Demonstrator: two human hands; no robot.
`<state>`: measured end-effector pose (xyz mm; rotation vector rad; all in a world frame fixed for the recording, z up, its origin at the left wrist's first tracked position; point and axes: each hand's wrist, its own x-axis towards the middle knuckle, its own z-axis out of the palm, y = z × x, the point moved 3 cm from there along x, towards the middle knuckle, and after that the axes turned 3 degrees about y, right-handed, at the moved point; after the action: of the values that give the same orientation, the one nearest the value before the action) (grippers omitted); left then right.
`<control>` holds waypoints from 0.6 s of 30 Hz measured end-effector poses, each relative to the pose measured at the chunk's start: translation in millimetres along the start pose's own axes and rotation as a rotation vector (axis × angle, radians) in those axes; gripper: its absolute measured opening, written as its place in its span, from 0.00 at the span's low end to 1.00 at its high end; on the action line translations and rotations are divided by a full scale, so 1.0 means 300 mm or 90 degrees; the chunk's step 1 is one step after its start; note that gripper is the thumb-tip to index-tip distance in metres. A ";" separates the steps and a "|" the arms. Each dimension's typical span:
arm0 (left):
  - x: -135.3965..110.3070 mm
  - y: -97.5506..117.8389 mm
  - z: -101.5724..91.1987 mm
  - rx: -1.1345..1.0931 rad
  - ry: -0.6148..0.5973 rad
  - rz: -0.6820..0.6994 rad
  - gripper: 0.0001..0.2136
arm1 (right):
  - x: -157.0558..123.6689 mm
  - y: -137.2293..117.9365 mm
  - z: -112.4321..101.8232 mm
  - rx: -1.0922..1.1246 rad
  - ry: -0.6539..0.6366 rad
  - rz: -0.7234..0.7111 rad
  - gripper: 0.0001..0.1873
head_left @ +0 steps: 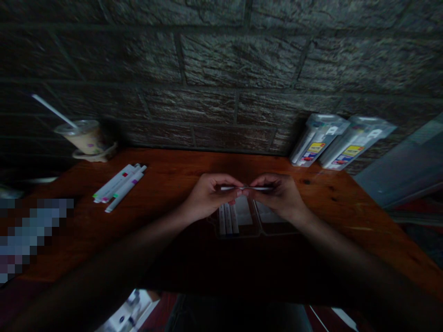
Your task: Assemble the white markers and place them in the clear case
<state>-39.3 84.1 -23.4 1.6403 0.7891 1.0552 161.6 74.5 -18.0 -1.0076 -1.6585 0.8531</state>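
Between pinching fingers [224,178], slim white marker [259,188], level, above clear case [249,230].

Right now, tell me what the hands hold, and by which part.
A thin white pen, pinched near its middle by the fingertips of both the left hand and the right hand.

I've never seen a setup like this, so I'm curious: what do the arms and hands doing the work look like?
They're human: the left hand and right hand are bare, five-fingered, without gloves. No watch, cables or markings show. The wrists have no sleeves; shadow hides detail farther up.
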 end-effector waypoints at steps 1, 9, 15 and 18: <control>0.000 0.001 0.000 0.004 -0.003 0.005 0.09 | 0.000 -0.002 0.001 0.007 -0.003 -0.001 0.10; 0.001 0.009 -0.001 0.016 0.007 0.021 0.09 | 0.000 -0.010 0.012 0.014 -0.009 0.009 0.12; 0.002 0.011 -0.002 0.005 0.019 0.022 0.09 | 0.000 -0.013 0.013 0.021 -0.011 0.005 0.11; 0.001 0.010 0.001 -0.004 0.005 0.006 0.09 | -0.001 -0.014 0.012 0.012 -0.011 0.004 0.11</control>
<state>-38.7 83.3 -20.4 1.6369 0.7820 1.0701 157.2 72.4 -15.5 -0.9951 -1.6602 0.8816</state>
